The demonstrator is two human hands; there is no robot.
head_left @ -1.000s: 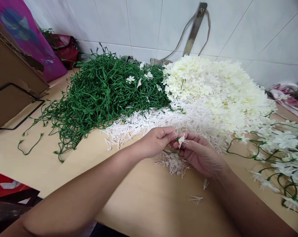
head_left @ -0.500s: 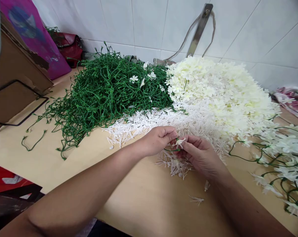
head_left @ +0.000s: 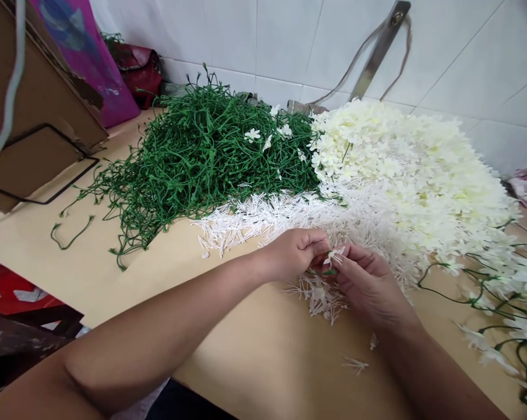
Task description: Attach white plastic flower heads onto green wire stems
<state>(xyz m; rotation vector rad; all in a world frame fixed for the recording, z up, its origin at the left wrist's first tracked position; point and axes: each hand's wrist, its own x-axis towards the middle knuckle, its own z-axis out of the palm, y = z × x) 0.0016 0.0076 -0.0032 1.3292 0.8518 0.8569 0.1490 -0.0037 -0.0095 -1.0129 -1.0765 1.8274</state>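
Worktop (head_left: 246, 356) of pale board lies nearest, with one loose white spray (head_left: 354, 364) resting beside the right forearm. Just beyond, two hands meet. The right hand (head_left: 371, 286) grasps a small white flower (head_left: 334, 256) between thumb and fingers; the left hand (head_left: 292, 255) is clenched in a pinch at the flower's base and seems to grasp it there too, though its own fingers hide the exact contact. A bit of green shows under the petals.

Since half a second ago the flower has turned slightly in this double grip, its petals showing at another angle, while the hands have stayed together. I take that as a small adjustment of the same piece: it is in hand, neither laid down nor exchanged. The head camera has also swung left, so everything sits farther right in view; the heaps look unchanged.

Close behind the hands is a small cluster (head_left: 319, 294) of white filaments, then the larger filament heap (head_left: 246, 219). Flowers on green stems (head_left: 491, 291) lie off to the right. Farther back, a tangle of bare green stems (head_left: 202, 146), a few white blossoms caught on it, adjoins a big mound of white blossoms (head_left: 403, 157). Behind these rises the tiled wall (head_left: 285, 35).
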